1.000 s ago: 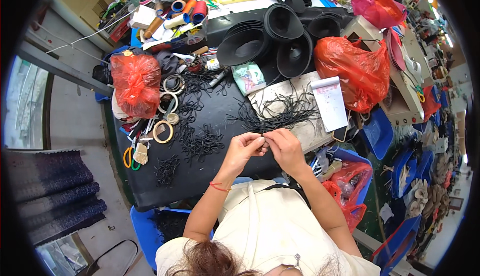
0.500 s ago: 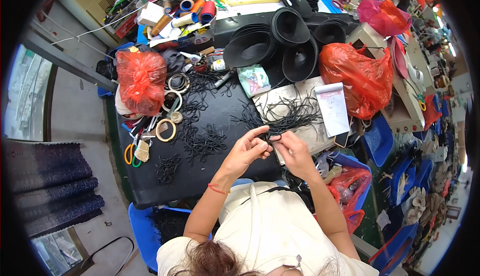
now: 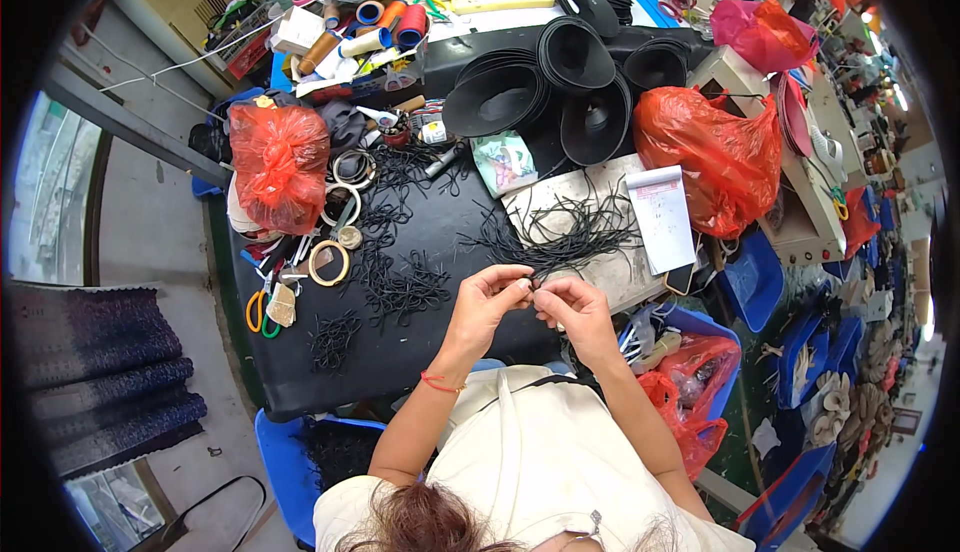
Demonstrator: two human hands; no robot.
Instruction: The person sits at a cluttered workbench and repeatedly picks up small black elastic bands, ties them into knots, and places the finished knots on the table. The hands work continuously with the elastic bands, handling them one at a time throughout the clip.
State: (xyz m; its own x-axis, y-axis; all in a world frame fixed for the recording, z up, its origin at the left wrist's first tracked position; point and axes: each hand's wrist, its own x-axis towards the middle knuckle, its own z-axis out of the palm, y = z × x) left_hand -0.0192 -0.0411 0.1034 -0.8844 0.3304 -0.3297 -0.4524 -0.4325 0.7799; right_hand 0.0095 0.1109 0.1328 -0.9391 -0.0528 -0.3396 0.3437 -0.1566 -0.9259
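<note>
Cluttered from edge to edge, the black table [image 3: 400, 352] carried heaps of short black cords, and the person sat close against its near side. Both hands met just above the near edge: the left hand [image 3: 487, 300] and the right hand [image 3: 572, 310] had their fingertips pinched together on a thin black cord [image 3: 532, 287] — each grip narrow and closed on it, the cord held between the two hands. Just beyond the hands lay a loose pile of cords [image 3: 570, 232] spread over a pale board [image 3: 625, 282], with a white notepad [image 3: 662, 217] on the board's right end. More knotted cords [image 3: 400, 287] sat to the left of the hands, near a few tape rings [image 3: 328, 262] and a pair of scissors with yellow and green handles [image 3: 258, 314]. Farther back stood a stack of black hats [image 3: 560, 82], flanked by a red plastic bag [image 3: 280, 164] on the left and another red bag [image 3: 715, 152] on the right — both well apart from the hands.
</note>
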